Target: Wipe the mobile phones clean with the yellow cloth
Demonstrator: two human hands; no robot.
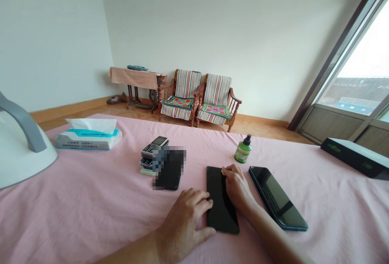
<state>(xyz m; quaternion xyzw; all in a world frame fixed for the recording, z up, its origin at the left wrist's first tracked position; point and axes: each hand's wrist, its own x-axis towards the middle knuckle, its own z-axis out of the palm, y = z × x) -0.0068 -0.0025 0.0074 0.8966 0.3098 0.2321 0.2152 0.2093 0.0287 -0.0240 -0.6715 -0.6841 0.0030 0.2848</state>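
Observation:
A black phone (219,205) lies flat, dark screen up. My left hand (187,217) has its fingers and thumb apart, fingertips touching the phone's left edge and thumb near its lower edge. Over the phone's upper right side, my right hand (237,187) is closed in a pinch on a small yellowish piece (223,171), mostly hidden by the fingers. Right of that hand lies a second, larger phone (282,201) with reflections on its screen. Just behind stands a small green spray bottle (242,151) with a black cap.
Left of centre, keypad phones (153,147) are stacked beside another dark phone (170,177), partly blurred out. A tissue pack (88,139) and a white-grey appliance (21,146) stand left. At right is a black box (355,160). Pink cloth (100,207) covers the surface; two chairs (197,99) stand beyond.

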